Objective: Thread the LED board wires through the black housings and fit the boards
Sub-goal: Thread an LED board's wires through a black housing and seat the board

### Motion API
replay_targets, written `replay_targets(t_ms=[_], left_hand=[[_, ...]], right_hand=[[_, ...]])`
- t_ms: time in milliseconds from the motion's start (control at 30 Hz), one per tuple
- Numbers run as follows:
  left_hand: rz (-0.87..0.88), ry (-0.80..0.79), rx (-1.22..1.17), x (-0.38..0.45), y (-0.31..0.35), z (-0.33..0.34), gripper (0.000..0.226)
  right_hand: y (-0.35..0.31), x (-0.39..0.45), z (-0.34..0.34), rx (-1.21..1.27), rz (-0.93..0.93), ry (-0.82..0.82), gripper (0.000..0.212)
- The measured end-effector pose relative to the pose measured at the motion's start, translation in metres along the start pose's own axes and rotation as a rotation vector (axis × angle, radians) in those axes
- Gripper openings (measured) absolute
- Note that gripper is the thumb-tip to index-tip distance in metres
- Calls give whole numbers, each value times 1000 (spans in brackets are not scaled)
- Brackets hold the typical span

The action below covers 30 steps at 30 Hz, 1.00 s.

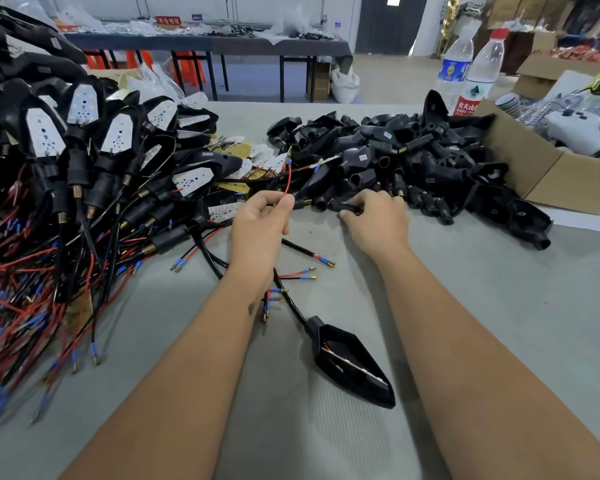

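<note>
- Two bare forearms reach over the grey counter (pixel 499 271).
- Far left: a heap of black housings fitted with white LED boards (pixel 84 140), too tangled to count, its left side cut off.
- One left hand (pixel 260 220) pinches a thin red wire (pixel 289 178).
- One black arrow-shaped housing (pixel 352 365) lies between the arms.
- One right hand (pixel 374 220) grips a small black housing (pixel 349 206), mostly hidden.
- A pile of empty black housings (pixel 395 157), uncountable.
- Two clear plastic bottles (pixel 478 71).
</note>
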<state>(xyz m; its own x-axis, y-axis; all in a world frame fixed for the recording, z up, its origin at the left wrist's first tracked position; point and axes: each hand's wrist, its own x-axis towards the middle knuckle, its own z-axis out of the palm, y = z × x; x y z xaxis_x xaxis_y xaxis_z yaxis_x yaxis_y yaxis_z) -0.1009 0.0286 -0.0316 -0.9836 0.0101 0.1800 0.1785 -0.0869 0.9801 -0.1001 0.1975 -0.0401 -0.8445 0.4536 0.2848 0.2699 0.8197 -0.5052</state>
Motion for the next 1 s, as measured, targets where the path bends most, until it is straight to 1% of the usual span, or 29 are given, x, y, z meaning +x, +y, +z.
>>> replay_targets(t_ms=[33, 100, 133, 233, 400, 467, 533, 633, 700, 767, 900, 1000], left_hand=[[-5, 0, 15, 0, -1, 0, 15], [-13, 3, 44, 0, -2, 1, 15], [-14, 6, 58, 1, -2, 2, 15], [4, -16, 68, 1, -2, 2, 14], [65, -83, 69, -2, -2, 1, 14], [76, -100, 66, -2, -3, 1, 14], [82, -113, 72, -3, -3, 1, 14], [84, -129, 67, -3, -4, 1, 14], [94, -140, 70, -2, -5, 1, 16], [109, -150, 74, -2, -5, 2, 18], [116, -165, 79, -4, -4, 3, 15], [85, -146, 127, -3, -4, 3, 13]], right_hand=[[0, -2, -2, 111, 24, 4, 21], [0, -9, -7, 517, 94, 8, 11], [1, -14, -12, 693, 115, 22, 10], [2, -26, -23, 1043, 168, 44, 10], [-11, -39, -32, 1616, 296, -106, 12], [-11, -40, -33, 1759, 323, -172, 13], [-9, -39, -33, 1812, 315, -223, 9], [-9, -39, -33, 1810, 297, -276, 14], [-11, -39, -31, 1753, 290, -307, 10], [-12, -40, -29, 1684, 277, -329, 14], [-15, -43, -28, 1544, 190, -403, 13], [-16, -45, -28, 1505, 169, -382, 10]])
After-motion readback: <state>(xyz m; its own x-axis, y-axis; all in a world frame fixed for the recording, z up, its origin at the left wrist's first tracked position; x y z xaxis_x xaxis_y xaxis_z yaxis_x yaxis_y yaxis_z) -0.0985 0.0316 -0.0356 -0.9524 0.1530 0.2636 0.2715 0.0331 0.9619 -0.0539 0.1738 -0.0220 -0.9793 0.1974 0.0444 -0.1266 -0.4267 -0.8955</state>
